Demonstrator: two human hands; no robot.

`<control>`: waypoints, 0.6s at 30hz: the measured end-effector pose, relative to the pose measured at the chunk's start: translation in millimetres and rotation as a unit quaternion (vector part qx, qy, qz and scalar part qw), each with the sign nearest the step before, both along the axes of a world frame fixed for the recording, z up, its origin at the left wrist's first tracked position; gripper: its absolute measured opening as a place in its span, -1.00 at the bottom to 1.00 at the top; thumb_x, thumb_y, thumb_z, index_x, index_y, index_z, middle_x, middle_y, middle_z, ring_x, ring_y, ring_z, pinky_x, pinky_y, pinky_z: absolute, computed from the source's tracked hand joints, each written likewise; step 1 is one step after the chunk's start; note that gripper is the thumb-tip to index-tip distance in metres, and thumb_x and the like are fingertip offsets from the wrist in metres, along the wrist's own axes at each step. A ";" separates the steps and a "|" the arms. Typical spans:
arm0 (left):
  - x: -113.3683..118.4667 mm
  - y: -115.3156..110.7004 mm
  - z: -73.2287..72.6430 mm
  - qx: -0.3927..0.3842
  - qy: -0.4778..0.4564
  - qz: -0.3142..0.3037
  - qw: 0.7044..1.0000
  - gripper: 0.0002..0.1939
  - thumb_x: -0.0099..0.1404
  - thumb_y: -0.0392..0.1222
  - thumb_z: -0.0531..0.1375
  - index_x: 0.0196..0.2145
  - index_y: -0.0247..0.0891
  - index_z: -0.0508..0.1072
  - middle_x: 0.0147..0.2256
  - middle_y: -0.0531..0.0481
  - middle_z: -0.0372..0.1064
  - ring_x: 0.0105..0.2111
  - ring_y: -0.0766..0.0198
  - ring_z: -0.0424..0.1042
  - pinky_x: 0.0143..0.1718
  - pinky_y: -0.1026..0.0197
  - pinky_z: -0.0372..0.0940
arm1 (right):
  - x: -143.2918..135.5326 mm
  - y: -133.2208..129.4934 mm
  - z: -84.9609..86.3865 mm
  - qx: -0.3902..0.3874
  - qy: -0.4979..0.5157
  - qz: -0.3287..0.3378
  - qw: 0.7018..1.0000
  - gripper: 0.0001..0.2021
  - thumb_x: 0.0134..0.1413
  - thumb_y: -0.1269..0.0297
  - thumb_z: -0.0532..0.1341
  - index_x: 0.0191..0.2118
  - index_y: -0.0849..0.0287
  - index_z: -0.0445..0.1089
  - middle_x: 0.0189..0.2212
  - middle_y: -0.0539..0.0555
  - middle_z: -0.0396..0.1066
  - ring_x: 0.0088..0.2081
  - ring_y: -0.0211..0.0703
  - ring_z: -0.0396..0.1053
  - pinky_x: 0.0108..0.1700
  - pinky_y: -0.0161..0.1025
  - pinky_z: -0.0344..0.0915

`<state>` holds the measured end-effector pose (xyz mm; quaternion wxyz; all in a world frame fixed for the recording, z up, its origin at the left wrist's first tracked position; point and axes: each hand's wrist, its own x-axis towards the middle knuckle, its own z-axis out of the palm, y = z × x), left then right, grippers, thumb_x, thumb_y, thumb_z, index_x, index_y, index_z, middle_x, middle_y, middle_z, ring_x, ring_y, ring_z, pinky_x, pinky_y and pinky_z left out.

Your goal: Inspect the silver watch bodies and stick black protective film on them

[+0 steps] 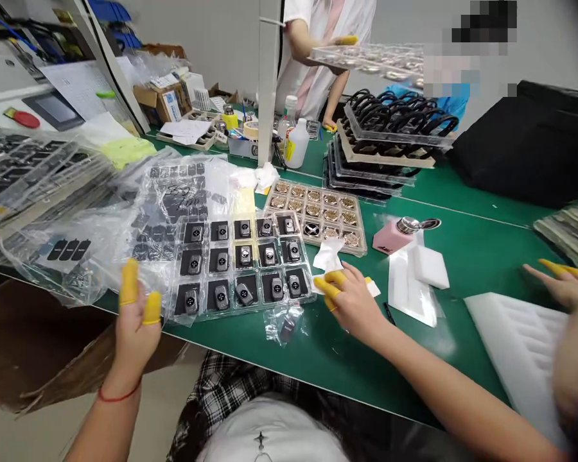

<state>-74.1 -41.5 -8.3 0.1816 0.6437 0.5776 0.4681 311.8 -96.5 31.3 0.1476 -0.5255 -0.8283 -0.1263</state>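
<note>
My left hand [137, 321], with yellow finger cots on thumb and a finger, is raised left of a clear tray [212, 312], thumb and finger apart, holding nothing. Rows of dark smartwatch bodies [222, 259] lie in its pockets, backs up, on black pads. At the tray's right edge is my right hand [354, 300], its fingers in yellow cots half bent; nothing shows between them, and I cannot tell whether it touches the tray. A crumpled white wipe [328, 254] lies just behind it. In front of the tray is a small clear bag [285, 326] with a dark piece.
Behind stands a tray of gold-coloured round parts [313, 208]. Rightward are a pink pump bottle [392, 239], white foam [431, 266] and another person's hand [561, 282]. Across the table, a person holds a tray [366, 59] above stacked trays [395, 138]. Plastic film [168, 205] lies left.
</note>
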 end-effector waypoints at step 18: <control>15.0 29.7 -19.6 -0.100 0.083 0.055 0.990 -0.46 0.38 -0.04 -0.08 0.26 -0.24 0.14 0.15 -0.23 0.25 0.16 -0.10 0.24 0.18 -0.20 0.16 | -42.6 2.3 -20.0 -0.096 -0.182 0.006 0.979 -0.86 0.09 0.42 0.24 -0.45 0.16 0.52 -0.45 0.11 0.38 -0.19 -0.01 0.28 0.26 0.13 -0.09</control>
